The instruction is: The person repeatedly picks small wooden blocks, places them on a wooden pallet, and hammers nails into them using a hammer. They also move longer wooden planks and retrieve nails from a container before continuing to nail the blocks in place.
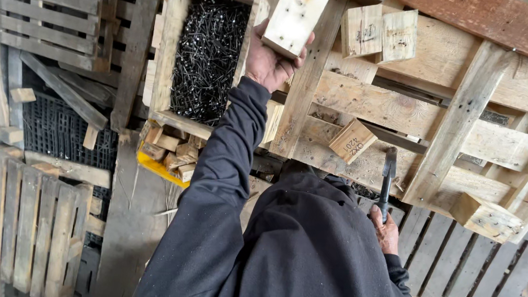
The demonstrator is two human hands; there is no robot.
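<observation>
Head view, looking down. Left hand (270,57) raised, grip closed round pale wooden block (293,18), above pallet (458,122), beside nail box (207,55). Block likely rigid, light, rough, splintery; best held across side faces. Right hand (386,232) grips hammer (387,180).

Pale wooden block (293,18) raised, tilted; dark hammer (387,184) upright.

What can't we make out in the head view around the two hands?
- Left hand: fingers behind the wooden block; block top cut by frame edge.
- Right hand: palm hidden by the dark sleeve.
- Hammer: grip end hidden inside the right hand.
</observation>
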